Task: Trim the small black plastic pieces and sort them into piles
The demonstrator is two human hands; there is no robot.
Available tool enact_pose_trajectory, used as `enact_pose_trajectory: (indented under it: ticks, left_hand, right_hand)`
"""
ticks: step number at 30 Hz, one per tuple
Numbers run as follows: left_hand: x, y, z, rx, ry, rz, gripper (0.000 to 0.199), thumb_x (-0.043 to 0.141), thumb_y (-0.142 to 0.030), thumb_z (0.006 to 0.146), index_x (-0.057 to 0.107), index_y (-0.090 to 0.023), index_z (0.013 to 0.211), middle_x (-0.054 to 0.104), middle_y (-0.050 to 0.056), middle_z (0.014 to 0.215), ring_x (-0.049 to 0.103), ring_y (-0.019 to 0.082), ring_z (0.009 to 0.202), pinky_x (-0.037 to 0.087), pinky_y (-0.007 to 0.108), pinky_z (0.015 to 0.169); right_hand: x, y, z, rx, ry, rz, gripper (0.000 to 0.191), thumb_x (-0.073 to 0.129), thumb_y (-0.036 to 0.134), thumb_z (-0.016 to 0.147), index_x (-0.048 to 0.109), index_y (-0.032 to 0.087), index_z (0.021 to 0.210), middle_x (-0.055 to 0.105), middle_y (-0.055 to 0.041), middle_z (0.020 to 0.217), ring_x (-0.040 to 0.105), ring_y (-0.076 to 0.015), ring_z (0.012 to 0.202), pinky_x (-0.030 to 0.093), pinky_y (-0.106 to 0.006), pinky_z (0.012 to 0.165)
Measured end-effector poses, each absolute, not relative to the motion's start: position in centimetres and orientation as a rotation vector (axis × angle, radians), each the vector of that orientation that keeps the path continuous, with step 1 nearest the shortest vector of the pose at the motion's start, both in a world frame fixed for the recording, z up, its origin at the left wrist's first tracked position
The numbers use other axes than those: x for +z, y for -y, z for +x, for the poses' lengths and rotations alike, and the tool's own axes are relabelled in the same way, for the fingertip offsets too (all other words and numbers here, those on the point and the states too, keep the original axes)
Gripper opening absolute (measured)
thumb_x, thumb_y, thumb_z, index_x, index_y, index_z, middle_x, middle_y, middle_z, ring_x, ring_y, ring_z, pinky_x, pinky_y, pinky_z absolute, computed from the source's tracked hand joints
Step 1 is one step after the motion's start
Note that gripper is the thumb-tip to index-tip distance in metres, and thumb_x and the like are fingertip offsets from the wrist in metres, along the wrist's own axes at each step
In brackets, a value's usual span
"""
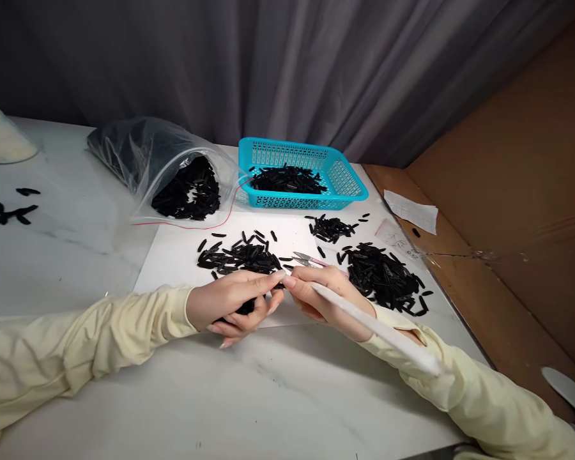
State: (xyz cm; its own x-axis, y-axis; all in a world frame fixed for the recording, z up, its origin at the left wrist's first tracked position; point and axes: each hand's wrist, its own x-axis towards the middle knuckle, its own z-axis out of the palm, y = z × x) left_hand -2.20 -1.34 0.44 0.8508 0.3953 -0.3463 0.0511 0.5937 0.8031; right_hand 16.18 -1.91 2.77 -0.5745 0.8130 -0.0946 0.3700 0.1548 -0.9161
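Observation:
My left hand [242, 300] is closed, its curled fingers cupping several small black oblong pieces [246, 307]. Its thumb and forefinger tips meet those of my right hand [333, 297] above the white sheet. A long white stick [378, 326], blurred at its near end, slants out of the right hand along the forearm. What the touching fingertips pinch is mostly hidden. Just beyond the hands lies a loose heap of black pieces [249, 255]. Small scissors [309, 259] with pink handles lie by the right hand, partly covered by it.
A blue basket [306, 203] with black pieces stands at the back. Left of it lies an open clear zip bag [172, 166] of them. More heaps [383, 278] are on the right. A paper slip [412, 211] and crumpled plastic [395, 236] lie near the brown side panel.

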Motion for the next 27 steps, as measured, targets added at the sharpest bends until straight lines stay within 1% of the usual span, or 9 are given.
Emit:
enact_pose_trajectory:
  ticks: [4, 6, 9, 11, 12, 14, 17, 22, 27]
  left_hand:
    - [0.4, 1.4, -2.2, 0.225, -0.517, 0.908, 0.04, 0.028, -0.049, 0.089, 0.041, -0.019, 0.065, 0.021, -0.012, 0.029, 0.016, 0.004, 0.02, 0.033, 0.015, 0.026]
    - [0.3, 1.2, -2.3, 0.248, -0.481, 0.873, 0.038, 0.027, -0.046, 0.09, 0.041, -0.019, 0.066, 0.02, -0.012, 0.029, 0.016, 0.005, 0.02, 0.033, 0.015, 0.026]
    - [0.2, 0.8, -2.5, 0.288, -0.471, 0.789, 0.035, 0.027, -0.042, 0.091, 0.04, -0.019, 0.067, 0.021, -0.012, 0.03, 0.017, 0.005, 0.02, 0.032, 0.015, 0.026]
    - [0.2, 0.7, -2.5, 0.305, -0.495, 0.751, 0.034, 0.027, -0.039, 0.091, 0.039, -0.019, 0.066, 0.021, -0.012, 0.03, 0.017, 0.005, 0.02, 0.032, 0.015, 0.026]
    - [0.2, 0.7, -2.4, 0.313, -0.505, 0.748, 0.034, 0.027, -0.038, 0.091, 0.039, -0.019, 0.065, 0.021, -0.012, 0.03, 0.018, 0.005, 0.02, 0.033, 0.015, 0.026]
    - [0.1, 0.8, -2.4, 0.324, -0.523, 0.76, 0.034, 0.027, -0.037, 0.091, 0.038, -0.019, 0.064, 0.022, -0.011, 0.03, 0.018, 0.005, 0.02, 0.033, 0.015, 0.026]
    - [0.1, 0.9, -2.3, 0.33, -0.566, 0.783, 0.033, 0.026, -0.034, 0.09, 0.037, -0.019, 0.063, 0.023, -0.011, 0.03, 0.018, 0.005, 0.02, 0.033, 0.015, 0.026]
    - [0.0, 0.9, -2.2, 0.345, -0.616, 0.756, 0.033, 0.024, -0.033, 0.089, 0.034, -0.019, 0.06, 0.024, -0.011, 0.03, 0.018, 0.005, 0.02, 0.032, 0.016, 0.026]
    - [0.1, 0.9, -2.1, 0.349, -0.629, 0.726, 0.032, 0.024, -0.031, 0.087, 0.034, -0.02, 0.059, 0.023, -0.01, 0.031, 0.017, 0.005, 0.02, 0.03, 0.016, 0.025]
  right_hand:
    - [2.9, 2.4, 15.7, 1.785, 1.657, -1.178, 0.044, 0.047, 0.048, 0.083, 0.033, 0.019, 0.052, 0.029, 0.0096, 0.034, 0.023, -0.0032, 0.026, 0.018, -0.017, 0.027]
    - [2.7, 2.3, 15.8, 1.819, 1.608, -1.204, 0.042, 0.046, 0.046, 0.085, 0.036, 0.019, 0.054, 0.03, 0.0098, 0.03, 0.022, -0.0037, 0.023, 0.017, -0.016, 0.026]
    - [2.6, 1.5, 16.3, 1.676, 1.59, -1.269, 0.037, 0.039, 0.049, 0.087, 0.052, 0.018, 0.074, 0.038, 0.0085, 0.033, 0.03, -0.0056, 0.024, 0.023, -0.016, 0.027]
    - [2.9, 0.8, 16.8, 1.603, 1.519, -1.312, 0.044, 0.033, 0.054, 0.088, 0.056, 0.017, 0.091, 0.043, 0.0071, 0.037, 0.034, -0.0063, 0.026, 0.026, -0.016, 0.028]
    - [3.2, 0.4, 17.1, 1.595, 1.479, -1.321, 0.048, 0.032, 0.055, 0.087, 0.057, 0.016, 0.095, 0.045, 0.0061, 0.039, 0.036, -0.0064, 0.026, 0.027, -0.017, 0.028]
    - [3.6, -0.1, 17.5, 1.611, 1.436, -1.297, 0.052, 0.033, 0.056, 0.086, 0.06, 0.013, 0.091, 0.049, 0.0035, 0.042, 0.038, -0.0063, 0.026, 0.029, -0.018, 0.027]
    - [4.2, -0.3, 17.8, 1.688, 1.493, -1.197, 0.043, 0.043, 0.051, 0.084, 0.06, 0.011, 0.081, 0.056, 0.0009, 0.048, 0.044, -0.0072, 0.026, 0.033, -0.018, 0.026]
    - [4.4, 0.1, 17.6, 1.738, 1.552, -1.084, 0.02, 0.057, 0.033, 0.081, 0.054, 0.013, 0.086, 0.061, 0.0014, 0.052, 0.05, -0.0089, 0.029, 0.039, -0.017, 0.025]
    - [4.0, -0.2, 17.6, 1.655, 1.423, -1.068, 0.019, 0.062, 0.027, 0.078, 0.047, 0.016, 0.081, 0.066, -0.0018, 0.063, 0.061, -0.0146, 0.041, 0.046, -0.021, 0.029]
